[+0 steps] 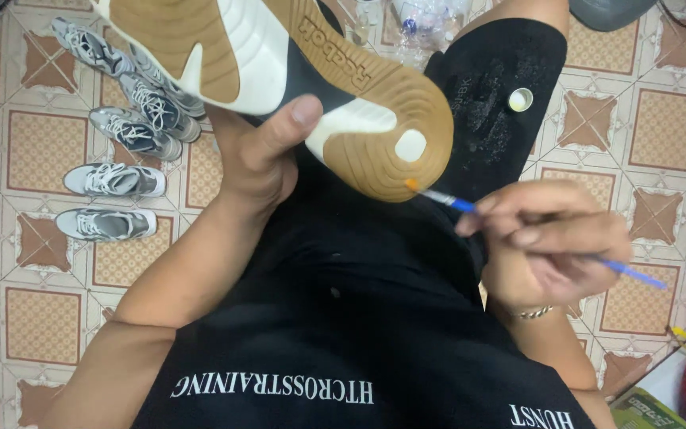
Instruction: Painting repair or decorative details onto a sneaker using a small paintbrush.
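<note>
Shoe sole (279, 56): tan ridged rubber, white panels, black wedge, white heel dot. Paintbrush (470, 208): blue handle, orange tip. Floor tiles (668, 127): cream, tan squares, brown star motifs. Sneakers (113, 179): grey-white, white laces. Shorts (359, 318): black, white print. Small cap (521, 99): pale yellow-white.

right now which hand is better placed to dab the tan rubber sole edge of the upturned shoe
Right. The right hand holds the thin blue-handled brush with its bristles at the tan sole edge; the left hand is gripping the shoe.
</note>
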